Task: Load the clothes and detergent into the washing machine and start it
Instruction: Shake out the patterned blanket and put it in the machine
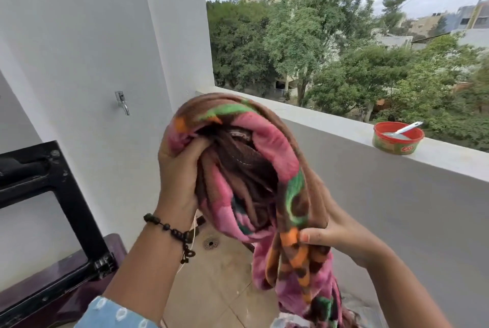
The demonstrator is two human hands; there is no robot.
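A bundled floral blanket (267, 158), pink and brown with green and orange patches, is held up in front of me at chest height. My left hand (177, 169) grips its bunched folds on the left side, a black bead bracelet on that wrist. My right hand (336, 235) pinches the lower right folds, and the cloth's tail hangs down below it. No washing machine is in view. A red and green tub (397, 140) with a white scoop inside stands on the balcony ledge at the right.
A white wall with a metal tap (122, 102) rises on the left. A black door frame (60, 195) stands at the lower left. The grey parapet (397, 195) runs behind the blanket. A floor drain (211, 243) sits in the tiled floor below.
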